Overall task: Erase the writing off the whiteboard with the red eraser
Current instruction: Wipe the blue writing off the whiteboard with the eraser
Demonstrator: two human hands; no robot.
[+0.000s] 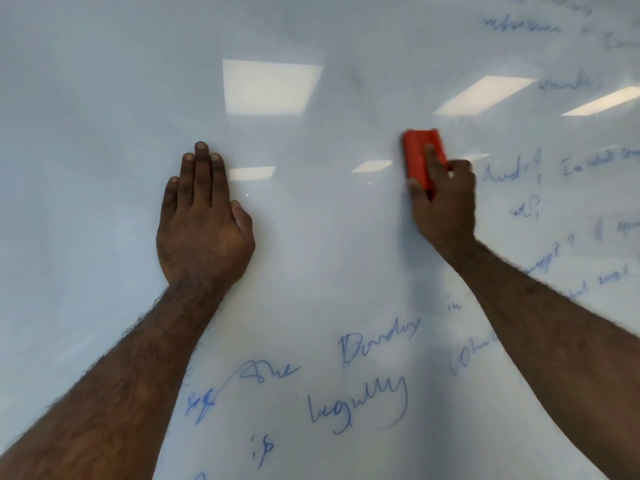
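A glossy whiteboard [311, 237] fills the whole view. My right hand [445, 199] grips the red eraser [420, 154] and holds it flat against the board, right of centre. My left hand [204, 223] rests flat on the board with straight fingers, left of centre. Blue handwriting [356, 400] runs across the bottom of the board between my forearms. More blue writing [554, 188] covers the right side and the top right corner. The board around and between my hands carries no writing.
Ceiling lights [270, 86] reflect off the board as bright rectangles above and between my hands. No board edge or tray is in view.
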